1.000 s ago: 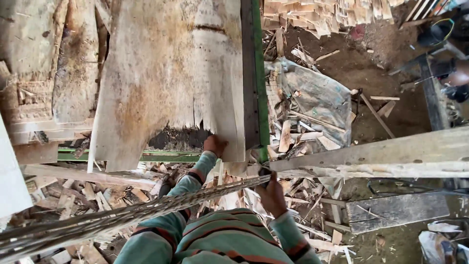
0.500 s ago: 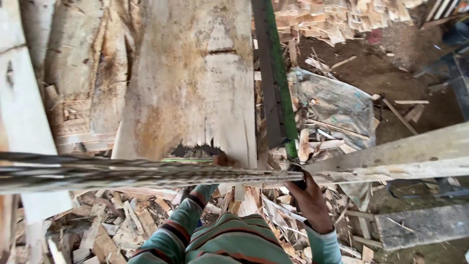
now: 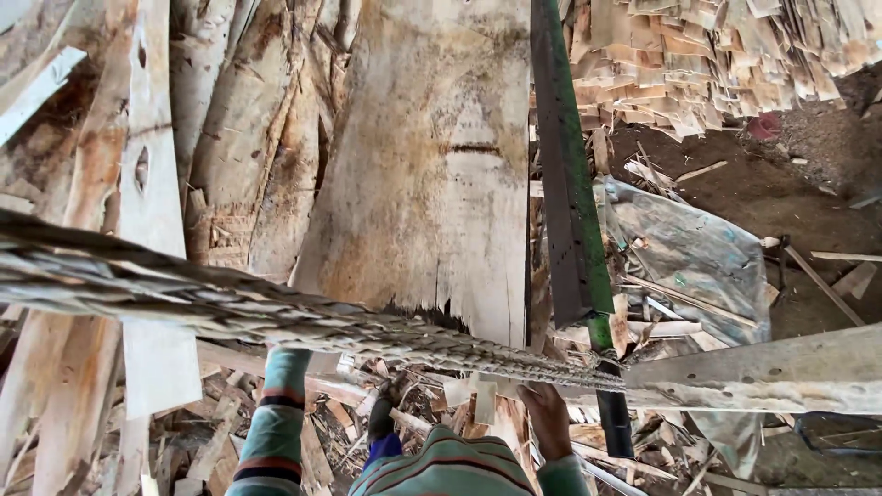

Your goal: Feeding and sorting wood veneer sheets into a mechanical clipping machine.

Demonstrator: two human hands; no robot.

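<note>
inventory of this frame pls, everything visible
wood sheet: one, pale tan, centre, ragged near edge
rope: one, grey, thick twisted, crossing from left to the plank
green rail: one, green and dark, right of the sheet
plank: one, pale, lower right
veneer stack: many pieces, tan, top right
plastic sheet: one, grey, crumpled, right
wood scraps: many, bottom
left sleeve: striped teal, hand hidden behind the rope
right hand: one, just under the rope

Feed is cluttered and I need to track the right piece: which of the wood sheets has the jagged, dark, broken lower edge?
The wide pale sheet in the middle, just left of the green beam. The narrower slabs lie farther left.
</note>
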